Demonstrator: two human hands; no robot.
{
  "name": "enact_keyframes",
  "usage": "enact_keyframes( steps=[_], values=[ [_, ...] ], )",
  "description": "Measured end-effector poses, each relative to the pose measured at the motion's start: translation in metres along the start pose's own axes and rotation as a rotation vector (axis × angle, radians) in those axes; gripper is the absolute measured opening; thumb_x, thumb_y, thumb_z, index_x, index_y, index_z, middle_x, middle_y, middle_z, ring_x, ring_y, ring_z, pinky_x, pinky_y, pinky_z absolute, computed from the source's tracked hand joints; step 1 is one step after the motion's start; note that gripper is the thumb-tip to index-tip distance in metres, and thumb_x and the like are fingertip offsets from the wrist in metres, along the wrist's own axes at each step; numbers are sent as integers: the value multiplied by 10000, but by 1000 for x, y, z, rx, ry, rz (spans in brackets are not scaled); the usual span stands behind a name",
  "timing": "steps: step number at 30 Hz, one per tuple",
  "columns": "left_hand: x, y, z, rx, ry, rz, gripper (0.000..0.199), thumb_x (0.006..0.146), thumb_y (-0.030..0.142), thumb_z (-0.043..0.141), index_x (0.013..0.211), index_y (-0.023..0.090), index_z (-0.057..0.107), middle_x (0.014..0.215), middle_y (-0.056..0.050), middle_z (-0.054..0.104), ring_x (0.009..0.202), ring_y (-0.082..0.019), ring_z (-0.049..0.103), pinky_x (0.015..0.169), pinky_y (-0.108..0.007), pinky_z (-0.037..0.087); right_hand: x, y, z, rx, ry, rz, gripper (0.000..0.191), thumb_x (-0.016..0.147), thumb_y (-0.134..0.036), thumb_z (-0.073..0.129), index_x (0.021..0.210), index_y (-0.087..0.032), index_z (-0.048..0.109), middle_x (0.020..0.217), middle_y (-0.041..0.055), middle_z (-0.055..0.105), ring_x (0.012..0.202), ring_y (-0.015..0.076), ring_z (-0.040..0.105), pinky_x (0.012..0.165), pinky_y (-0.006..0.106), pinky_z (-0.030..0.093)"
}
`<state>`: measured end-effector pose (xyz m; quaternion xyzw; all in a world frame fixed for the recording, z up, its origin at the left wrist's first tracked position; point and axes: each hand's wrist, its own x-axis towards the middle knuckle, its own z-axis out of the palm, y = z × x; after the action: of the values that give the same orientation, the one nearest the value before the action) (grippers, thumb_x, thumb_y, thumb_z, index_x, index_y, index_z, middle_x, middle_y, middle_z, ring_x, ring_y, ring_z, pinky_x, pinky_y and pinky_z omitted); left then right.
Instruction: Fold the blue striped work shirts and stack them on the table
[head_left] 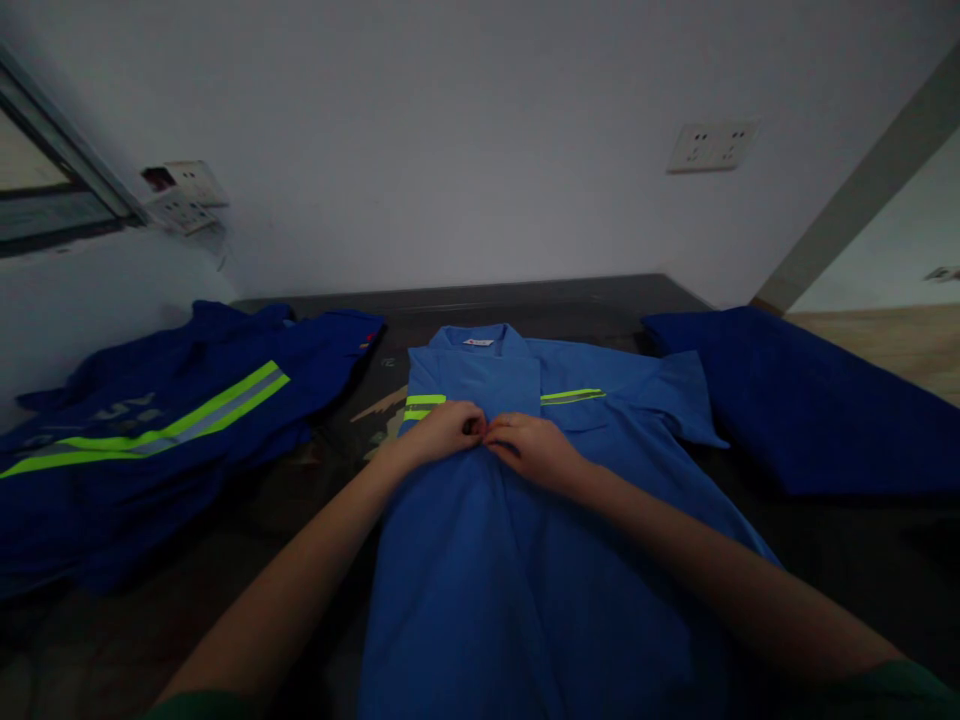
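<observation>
A light blue short-sleeved work shirt (465, 560) with yellow-green reflective strips lies face up in front of me, its collar at the far end. My left hand (448, 428) and my right hand (534, 448) meet at the middle of its front, below the collar. Both are closed, with fingertips pinching the cloth along the front edge. Whether a button sits between the fingers is too small to make out. The shirt's sleeve on the right is spread outward; the left side is partly folded in.
A dark blue garment (217, 470) with a reflective stripe lies crumpled on the left. Folded dark blue cloth (825, 410) lies on the right. Beneath everything is a dark surface (615, 290) against a white wall (450, 150) with sockets (712, 147).
</observation>
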<state>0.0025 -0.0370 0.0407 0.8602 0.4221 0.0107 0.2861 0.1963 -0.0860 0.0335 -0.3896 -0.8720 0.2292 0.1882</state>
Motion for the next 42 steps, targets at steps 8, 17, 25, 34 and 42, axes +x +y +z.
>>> enact_keyframes(
  steps=[8,17,25,34,42],
  values=[
    [-50,15,24,118,246,36,279,893,208,507,1158,216,590,1246,-86,563,1187,-216,493,1037,-392,386,-20,8,13,-183,-27,-133,273,927,-153,473,1120,-147,666,1196,117,645,1066,199,606,927,326,476],
    [-54,15,31,385,67,-115,504,975,381,333,1471,351,253,1540,3,286,1430,-255,199,1128,-614,89,-31,4,18,-179,14,-108,319,910,-140,490,1187,-111,645,1235,132,632,1115,225,606,968,363,485],
    [-55,15,32,474,44,-128,517,983,432,253,1488,392,149,1561,50,201,1441,-259,163,1126,-603,134,-29,15,3,138,139,26,370,929,-165,411,1241,-160,610,1235,86,639,1133,194,607,980,362,485],
    [-58,14,37,457,95,-163,582,971,450,266,1505,234,186,1564,-25,190,1448,-214,144,1165,-511,132,-27,-7,26,-106,-23,-58,449,936,-299,480,1321,-73,530,1385,173,490,1315,273,431,1094,484,356],
    [-30,-32,16,439,230,-520,676,960,498,257,1468,52,277,1542,-172,211,1441,-277,151,1156,-449,193,-34,-2,35,-134,-19,-74,442,950,-272,451,1349,-87,501,1429,158,436,1340,256,396,1119,470,328]
  ],
)
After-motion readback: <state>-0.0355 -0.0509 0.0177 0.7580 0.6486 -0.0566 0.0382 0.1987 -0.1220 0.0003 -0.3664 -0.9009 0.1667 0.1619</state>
